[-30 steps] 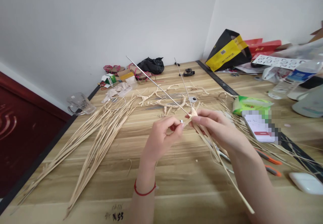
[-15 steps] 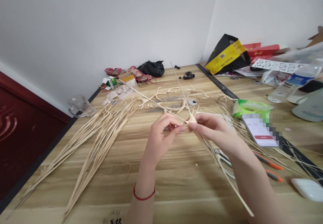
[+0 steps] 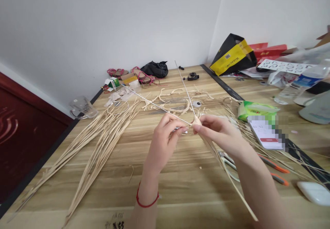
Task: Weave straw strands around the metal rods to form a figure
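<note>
My right hand (image 3: pixel 219 129) pinches a small pale piece of woven straw (image 3: pixel 196 121) between thumb and fingers. A bundle of straw strands (image 3: pixel 228 170) trails down from it toward the lower right. One thin metal rod (image 3: pixel 184 86) rises from the piece, leaning away. A second rod (image 3: pixel 152 102) slants from the piece to the upper left, passing by the fingers of my left hand (image 3: pixel 166 138). That hand is closed just left of the piece, thumb and fingertips together; what lies in its pinch is too small to make out. A red cord circles my left wrist.
Straw strands (image 3: pixel 103 153) lie at left, with a glass mug (image 3: pixel 83 107) behind. Braided pieces (image 3: pixel 180 108) lie beyond my hands. To the right are orange-handled scissors (image 3: pixel 273 163), a phone (image 3: pixel 266 132), a green packet (image 3: pixel 255 110) and a bottle (image 3: pixel 301 83). A black-yellow bag (image 3: pixel 233 57) stands behind.
My left hand has shifted slightly, and dark lettering now shows in the gap between its fingers. My right hand keeps its grip on the straw piece, almost unmoved.
</note>
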Available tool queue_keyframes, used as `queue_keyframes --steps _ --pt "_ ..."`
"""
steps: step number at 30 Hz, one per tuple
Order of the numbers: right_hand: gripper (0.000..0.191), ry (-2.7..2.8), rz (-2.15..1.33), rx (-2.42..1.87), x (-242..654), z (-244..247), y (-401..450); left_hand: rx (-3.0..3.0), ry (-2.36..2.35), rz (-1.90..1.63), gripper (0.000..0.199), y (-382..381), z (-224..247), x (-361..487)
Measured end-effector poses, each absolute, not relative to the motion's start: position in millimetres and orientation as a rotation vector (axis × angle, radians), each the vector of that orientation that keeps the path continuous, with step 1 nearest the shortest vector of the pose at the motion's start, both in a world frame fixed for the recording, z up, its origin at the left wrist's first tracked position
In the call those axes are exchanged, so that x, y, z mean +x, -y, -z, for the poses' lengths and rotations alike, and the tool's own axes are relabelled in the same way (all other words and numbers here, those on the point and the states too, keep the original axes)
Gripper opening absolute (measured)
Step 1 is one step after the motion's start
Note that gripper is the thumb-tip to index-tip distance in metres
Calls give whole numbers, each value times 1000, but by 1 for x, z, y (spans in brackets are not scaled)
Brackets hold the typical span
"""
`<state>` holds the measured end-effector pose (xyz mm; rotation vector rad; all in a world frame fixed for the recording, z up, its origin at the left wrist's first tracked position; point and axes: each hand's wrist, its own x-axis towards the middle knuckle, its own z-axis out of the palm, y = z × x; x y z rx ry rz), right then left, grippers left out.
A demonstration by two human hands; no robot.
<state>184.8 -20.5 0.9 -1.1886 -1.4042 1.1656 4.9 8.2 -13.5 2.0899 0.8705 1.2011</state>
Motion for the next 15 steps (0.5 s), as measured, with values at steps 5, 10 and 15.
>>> queue_keyframes --steps 5,10,15 --pt "29 1435 -1121 -1202 184 -1 20 2067 -859 -1255 8 -4 10 9" --pt "29 1426 -1088 -1180 183 4 20 1939 -907 -1297 5 -3 13 13" --pt "25 1442 -1098 -1153 181 6 20 1821 -933 -1232 10 -2 15 15"
